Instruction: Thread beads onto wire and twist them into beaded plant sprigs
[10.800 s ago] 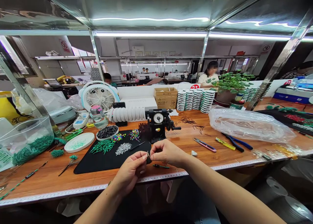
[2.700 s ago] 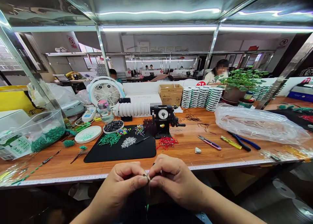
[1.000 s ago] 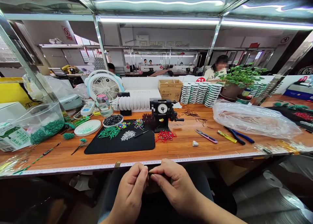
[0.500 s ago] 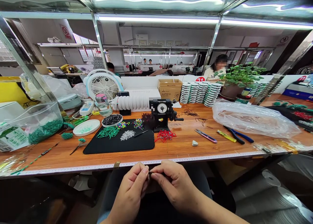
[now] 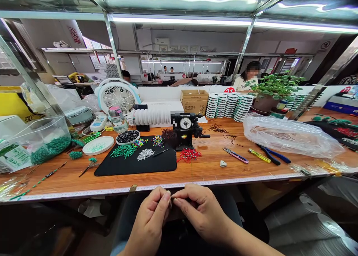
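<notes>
Just below the table's front edge, my left hand (image 5: 151, 217) and my right hand (image 5: 203, 213) meet over my lap. Both are closed in a pinch, thumb against fingers. Between the fingertips is something small and dark, too tiny to name. Beyond them on the table lies a black mat (image 5: 134, 167) bearing green pieces (image 5: 122, 150), small silvery pieces (image 5: 145, 154), multicoloured beads (image 5: 158, 140) and a thin black tool (image 5: 160, 153). A black hand-cranked winding machine (image 5: 184, 131) with a dial stands beside the mat, a red beaded pile (image 5: 190, 154) in front of it.
Pink-handled snips (image 5: 236, 155), a yellow tube (image 5: 259, 155), blue-handled pliers (image 5: 275, 154) and a white lump (image 5: 223, 164) lie to the right. A plastic bag (image 5: 291, 136), stacked spools (image 5: 231, 106), a fan (image 5: 119, 96) and a white dish (image 5: 98, 146) stand around. A person (image 5: 247, 78) sits opposite.
Almost nothing differs. My hands stay pinched together in the same place, with only a slight shift of the fingers and of the view.
</notes>
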Available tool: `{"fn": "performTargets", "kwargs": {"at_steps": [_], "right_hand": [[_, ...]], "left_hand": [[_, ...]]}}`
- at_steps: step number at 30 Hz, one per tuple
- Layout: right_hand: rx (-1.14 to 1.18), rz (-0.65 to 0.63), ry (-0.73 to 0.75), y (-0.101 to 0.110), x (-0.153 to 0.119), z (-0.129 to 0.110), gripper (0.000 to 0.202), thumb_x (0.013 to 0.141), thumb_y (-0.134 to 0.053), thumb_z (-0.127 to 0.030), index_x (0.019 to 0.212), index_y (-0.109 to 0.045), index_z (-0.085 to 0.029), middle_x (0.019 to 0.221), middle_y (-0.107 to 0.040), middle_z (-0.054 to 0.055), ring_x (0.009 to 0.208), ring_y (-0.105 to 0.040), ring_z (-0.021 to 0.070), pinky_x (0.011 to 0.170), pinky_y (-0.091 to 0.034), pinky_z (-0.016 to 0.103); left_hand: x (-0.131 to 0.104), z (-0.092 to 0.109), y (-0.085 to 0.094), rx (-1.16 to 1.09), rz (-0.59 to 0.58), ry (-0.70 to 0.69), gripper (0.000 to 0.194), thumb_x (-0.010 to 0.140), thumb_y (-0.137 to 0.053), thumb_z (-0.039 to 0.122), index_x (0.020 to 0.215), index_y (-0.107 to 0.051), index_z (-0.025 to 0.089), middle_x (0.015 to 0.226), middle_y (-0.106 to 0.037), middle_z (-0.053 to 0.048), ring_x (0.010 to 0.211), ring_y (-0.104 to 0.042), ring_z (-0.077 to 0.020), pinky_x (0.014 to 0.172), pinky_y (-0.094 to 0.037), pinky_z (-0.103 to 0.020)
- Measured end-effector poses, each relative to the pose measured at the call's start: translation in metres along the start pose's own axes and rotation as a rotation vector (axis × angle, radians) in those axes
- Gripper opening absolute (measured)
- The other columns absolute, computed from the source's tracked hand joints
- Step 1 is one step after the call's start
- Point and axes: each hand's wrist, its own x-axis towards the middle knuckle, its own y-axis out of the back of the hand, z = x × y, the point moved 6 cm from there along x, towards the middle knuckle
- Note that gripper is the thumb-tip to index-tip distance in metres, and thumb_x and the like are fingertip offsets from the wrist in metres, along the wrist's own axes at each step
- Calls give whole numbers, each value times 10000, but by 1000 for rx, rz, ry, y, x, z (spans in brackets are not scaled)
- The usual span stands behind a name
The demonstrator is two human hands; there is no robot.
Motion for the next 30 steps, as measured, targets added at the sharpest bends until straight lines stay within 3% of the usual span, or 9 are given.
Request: {"fn": "performTargets", "kwargs": {"at_steps": [4,10,21,27,30], "right_hand": [[-59,-5,21,1,-2,-1,128,848,-557,-204,847,-683,-180,737,-646,15,672,-561,125,630,-404,219],[-176,-12,82,-2,-3,-3,175,867,-495,-188,777,-643,-166,700,-596,15,650,-515,121,627,-379,231],[29,17,-14,-3,-2,-1,203,834,-538,-181,725,-708,-167,641,-634,10,591,-519,117,572,-378,219],[-28,-22,-2,-1,-4,-1,175,866,-526,-215,838,-694,-177,738,-648,17,673,-552,126,645,-410,229],[-25,3,-5,0,-4,-1,176,847,-526,-191,774,-682,-159,687,-627,13,634,-534,120,608,-402,222]], "left_hand": [[0,-5,0,-113,-12,86,308,803,-601,418,662,-467,180,596,-347,60,539,-262,-88,482,-278,-180],[-2,-11,1,-115,-9,112,320,808,-593,418,650,-449,180,592,-338,59,538,-258,-88,487,-286,-185],[-6,14,0,330,32,-219,299,884,-468,369,643,-495,193,610,-450,16,566,-368,-130,537,-339,-227],[-4,10,3,298,34,-190,275,884,-466,371,671,-500,201,619,-439,21,563,-360,-130,530,-335,-226],[-5,9,2,291,34,-185,285,876,-478,379,658,-502,198,614,-435,19,563,-359,-132,527,-336,-227]]}}
